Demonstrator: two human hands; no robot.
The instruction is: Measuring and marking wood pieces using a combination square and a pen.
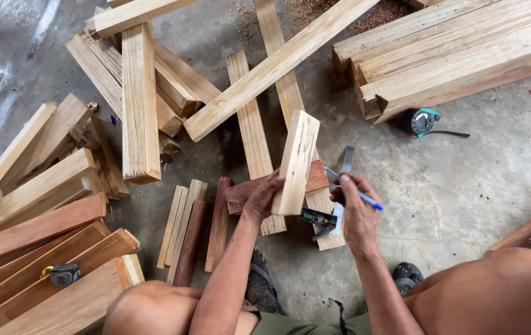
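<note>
1. We look down on a grey concrete floor (464,186), dusty and scattered with sawdust, with timber lying all around our crouched knees.
2. Our left hand (262,197) is closed around the lower end of a short pale wooden block (296,162), fingers wrapped at its edge, holding it tilted up off the floor so that its broad face turns toward us.
3. Our right hand (355,201) pinches a blue pen (357,193) between thumb and fingers, the tip pointing left toward the block and just beside it; the grip looks like a writing hold, as if the face is being presented for a mark.
4. Under the hands lies a metal combination square with a dark green-marked head (322,220), resting on a pale plank (324,211) and close enough to pick up.
5. A reddish-brown wooden piece (240,191) lies crosswise beneath the raised block.
6. Slim sticks of pale and dark wood (185,229) lie side by side to the left.
7. A black and teal tape measure (423,121) sits by the stacked long beams (457,56) at upper right; a second, grey and yellow tape measure (62,273) rests on the reddish planks (42,248) at lower left.
8. We see no container here; everything lies loose in piles.
</note>
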